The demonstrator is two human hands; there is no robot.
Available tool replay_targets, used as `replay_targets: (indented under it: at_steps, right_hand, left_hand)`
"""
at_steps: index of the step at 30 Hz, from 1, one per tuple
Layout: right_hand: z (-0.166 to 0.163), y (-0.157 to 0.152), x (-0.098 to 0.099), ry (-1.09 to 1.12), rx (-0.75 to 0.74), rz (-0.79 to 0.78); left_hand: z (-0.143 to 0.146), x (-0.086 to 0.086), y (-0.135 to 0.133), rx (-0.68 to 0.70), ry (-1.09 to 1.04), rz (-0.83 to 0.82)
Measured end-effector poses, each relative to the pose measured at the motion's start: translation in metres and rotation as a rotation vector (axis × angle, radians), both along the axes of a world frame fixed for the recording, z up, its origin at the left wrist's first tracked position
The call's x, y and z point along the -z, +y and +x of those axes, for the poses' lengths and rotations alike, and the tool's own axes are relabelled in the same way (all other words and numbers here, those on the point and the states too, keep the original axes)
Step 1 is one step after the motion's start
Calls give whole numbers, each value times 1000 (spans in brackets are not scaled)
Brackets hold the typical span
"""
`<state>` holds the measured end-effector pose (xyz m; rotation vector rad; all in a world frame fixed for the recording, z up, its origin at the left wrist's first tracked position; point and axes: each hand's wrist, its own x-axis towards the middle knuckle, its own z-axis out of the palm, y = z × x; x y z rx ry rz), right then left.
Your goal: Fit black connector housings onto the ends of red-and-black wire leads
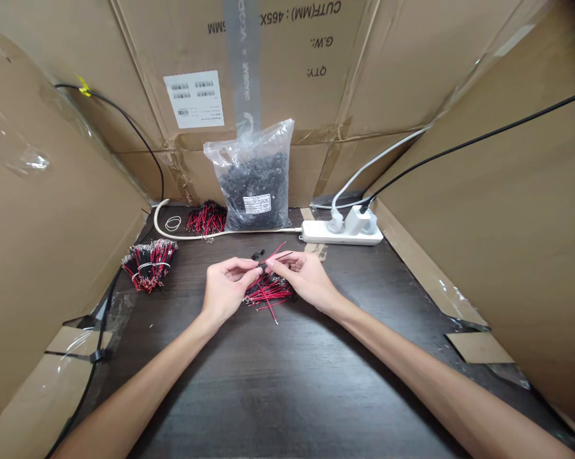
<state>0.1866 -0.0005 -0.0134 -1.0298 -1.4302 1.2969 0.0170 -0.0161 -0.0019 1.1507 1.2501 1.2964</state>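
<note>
Cardboard walls close in the left, back and right of the frame, and between them lies a dark wooden table that fills the lower half. At upper centre a clear plastic bag of small black parts leans on the back wall, with a white power strip just to its right. Two tied bundles of red and black wires lie apart from the hands: the left bundle at mid left and the back bundle beside the bag.

In the centre a loose wire pile rests on the table, below and between both hands and touching them. The left hand and right hand meet fingertip to fingertip just above it. Both are closed in a pinch on one wire pair, a red and a black strand whose long axis slants from the fingertips toward the upper right of the frame. The right hand grips it nearer the free end; the left hand pinches the lower end.

A tiny black piece sits on the table just above the left fingertips. Whether another such piece is held at the pinch cannot be told, since the fingers hide the wire ends, and the bare tips are too small to make out
</note>
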Motion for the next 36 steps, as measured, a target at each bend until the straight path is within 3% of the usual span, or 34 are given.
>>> replay_targets:
  at_steps: [25, 36]
  right_hand:
    - [1, 0, -1, -10, -16, -8]
    - [0, 1, 2, -18, 0, 4]
  left_hand:
    - [-2, -1, 1, -1, 15, -20]
    - [-3, 1, 0, 66, -63, 5]
